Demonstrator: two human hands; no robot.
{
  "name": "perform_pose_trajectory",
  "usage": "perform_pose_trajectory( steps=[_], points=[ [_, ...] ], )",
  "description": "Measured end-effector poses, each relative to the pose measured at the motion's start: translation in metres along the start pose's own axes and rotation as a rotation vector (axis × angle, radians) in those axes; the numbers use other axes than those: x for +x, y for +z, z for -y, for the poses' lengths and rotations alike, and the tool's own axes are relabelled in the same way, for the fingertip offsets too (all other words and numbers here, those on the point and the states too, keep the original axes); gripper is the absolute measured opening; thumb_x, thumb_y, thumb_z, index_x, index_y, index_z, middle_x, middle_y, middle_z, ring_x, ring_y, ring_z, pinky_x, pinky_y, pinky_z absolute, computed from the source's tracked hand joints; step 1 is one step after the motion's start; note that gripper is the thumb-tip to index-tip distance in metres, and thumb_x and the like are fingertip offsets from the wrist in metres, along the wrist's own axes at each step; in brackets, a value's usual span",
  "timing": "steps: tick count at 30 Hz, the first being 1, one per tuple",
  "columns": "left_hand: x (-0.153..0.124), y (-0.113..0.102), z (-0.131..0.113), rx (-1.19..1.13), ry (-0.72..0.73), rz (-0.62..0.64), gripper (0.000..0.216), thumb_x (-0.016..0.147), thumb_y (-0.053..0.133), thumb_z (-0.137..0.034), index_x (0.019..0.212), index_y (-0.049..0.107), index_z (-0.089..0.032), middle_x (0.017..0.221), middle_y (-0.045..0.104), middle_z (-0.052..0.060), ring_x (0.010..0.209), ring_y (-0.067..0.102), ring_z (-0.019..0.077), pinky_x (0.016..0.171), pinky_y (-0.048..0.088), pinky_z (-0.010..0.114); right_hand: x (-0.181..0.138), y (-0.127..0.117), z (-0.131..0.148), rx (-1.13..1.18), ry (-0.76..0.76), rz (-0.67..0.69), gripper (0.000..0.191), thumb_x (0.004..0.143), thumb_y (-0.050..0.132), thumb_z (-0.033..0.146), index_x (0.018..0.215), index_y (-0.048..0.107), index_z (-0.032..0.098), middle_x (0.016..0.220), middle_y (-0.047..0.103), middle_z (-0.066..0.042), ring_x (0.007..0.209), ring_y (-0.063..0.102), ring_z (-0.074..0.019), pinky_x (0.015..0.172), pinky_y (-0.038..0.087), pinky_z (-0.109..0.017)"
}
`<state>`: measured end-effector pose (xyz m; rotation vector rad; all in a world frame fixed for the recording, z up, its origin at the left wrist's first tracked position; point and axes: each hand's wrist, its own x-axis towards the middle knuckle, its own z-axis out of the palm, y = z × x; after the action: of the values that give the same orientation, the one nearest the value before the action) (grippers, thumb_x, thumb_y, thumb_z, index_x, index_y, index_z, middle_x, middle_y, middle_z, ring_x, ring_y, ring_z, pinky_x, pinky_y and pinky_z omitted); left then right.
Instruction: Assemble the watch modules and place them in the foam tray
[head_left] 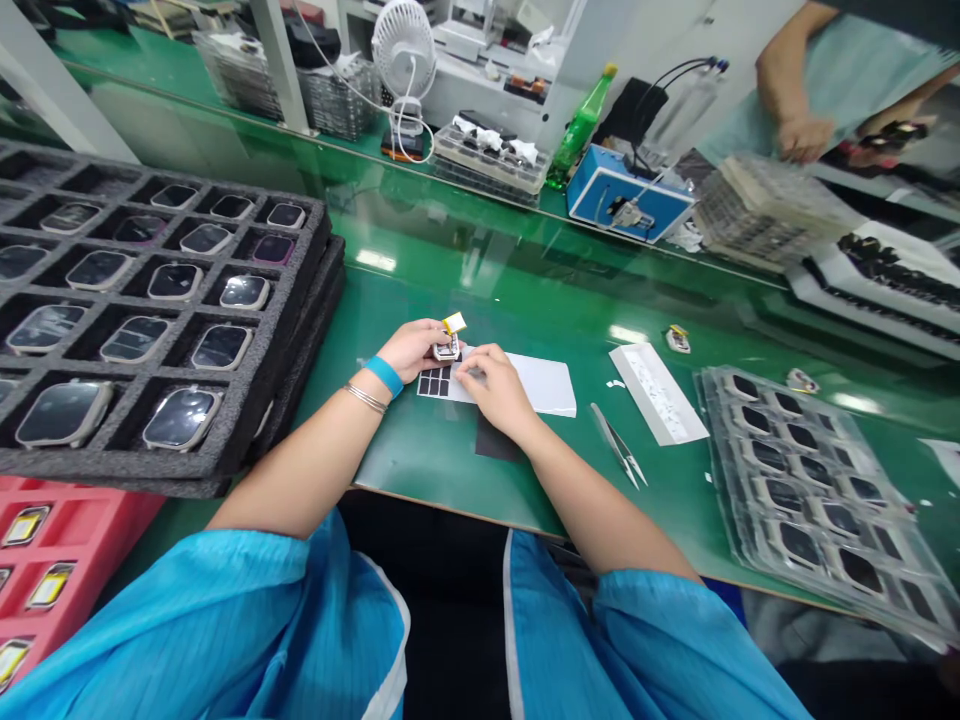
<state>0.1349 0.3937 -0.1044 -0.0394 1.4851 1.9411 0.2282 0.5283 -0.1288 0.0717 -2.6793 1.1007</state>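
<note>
My left hand [411, 350] is closed around a small open watch case [446, 350], with a yellow-edged battery [455, 322] standing up from its top. Just to the right, my right hand [498, 388] has its thumb and fingers pinched together close to the case; whatever is between them is too small to make out. Under both hands lies a white sheet [546, 384], and a sheet of black square stickers [433, 383] is beneath the left fingers. A black card [495, 442] pokes out below my right wrist. Tweezers [618, 446] rest on the green bench farther right.
Left stands a grey foam tray [324, 222] of watches, above a red tray [84, 520] with battery-fitted cases. A white paper strip [660, 394], a loose watch part [677, 339] and stacked clear trays [724, 500] lie right. Behind, a co-worker's hand [805, 137] is near more trays.
</note>
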Motion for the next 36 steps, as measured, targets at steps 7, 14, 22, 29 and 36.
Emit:
perform_pose_trajectory(
  steps=[7, 14, 22, 29, 36],
  points=[
    [-0.002, 0.003, -0.002, -0.009, -0.002, -0.015, 0.009, 0.075, 0.056, -0.003, 0.075, 0.059, -0.011, 0.07, 0.07, 0.006, 0.064, 0.066, 0.0137, 0.066, 0.054, 0.026, 0.0, 0.02, 0.005, -0.171, 0.05, 0.065, 0.011, 0.085, 0.063, 0.019, 0.074, 0.063, 0.02, 0.101, 0.059, -0.008, 0.106, 0.051, -0.0273, 0.092, 0.042, -0.047],
    [-0.001, 0.007, 0.002, 0.07, 0.071, -0.085, 0.013, 0.07, 0.059, -0.004, 0.078, 0.055, -0.014, 0.069, 0.069, 0.006, 0.061, 0.066, 0.0147, 0.059, 0.053, 0.024, -0.014, -0.014, 0.011, 0.043, -0.218, -0.275, 0.007, 0.088, 0.059, 0.025, 0.082, 0.062, 0.022, 0.102, 0.063, -0.007, 0.102, 0.057, -0.0218, 0.095, 0.044, -0.043],
    [-0.014, 0.023, 0.006, 0.148, 0.106, -0.032, 0.016, 0.069, 0.063, -0.006, 0.08, 0.054, -0.014, 0.066, 0.066, 0.002, 0.054, 0.062, 0.0138, 0.052, 0.056, 0.027, -0.002, -0.027, -0.005, 0.562, 0.103, -0.236, 0.02, 0.068, 0.077, 0.033, 0.067, 0.062, 0.02, 0.077, 0.071, -0.002, 0.077, 0.066, -0.0182, 0.081, 0.052, -0.036],
    [-0.018, 0.029, 0.014, 0.165, 0.041, 0.039, 0.015, 0.066, 0.064, -0.009, 0.077, 0.057, -0.015, 0.063, 0.06, -0.002, 0.055, 0.059, 0.0118, 0.053, 0.056, 0.025, -0.003, -0.022, -0.005, 0.589, 0.128, -0.155, 0.021, 0.066, 0.077, 0.03, 0.072, 0.061, 0.019, 0.073, 0.067, 0.0, 0.072, 0.063, -0.0146, 0.074, 0.052, -0.031],
    [-0.019, 0.03, 0.014, 0.133, 0.009, 0.039, 0.016, 0.065, 0.068, -0.009, 0.076, 0.056, -0.014, 0.064, 0.061, -0.001, 0.054, 0.059, 0.0115, 0.054, 0.057, 0.026, -0.004, -0.02, -0.004, 0.569, 0.151, -0.186, 0.029, 0.066, 0.078, 0.036, 0.076, 0.056, 0.02, 0.073, 0.068, 0.001, 0.071, 0.064, -0.0143, 0.072, 0.053, -0.031]
  ],
)
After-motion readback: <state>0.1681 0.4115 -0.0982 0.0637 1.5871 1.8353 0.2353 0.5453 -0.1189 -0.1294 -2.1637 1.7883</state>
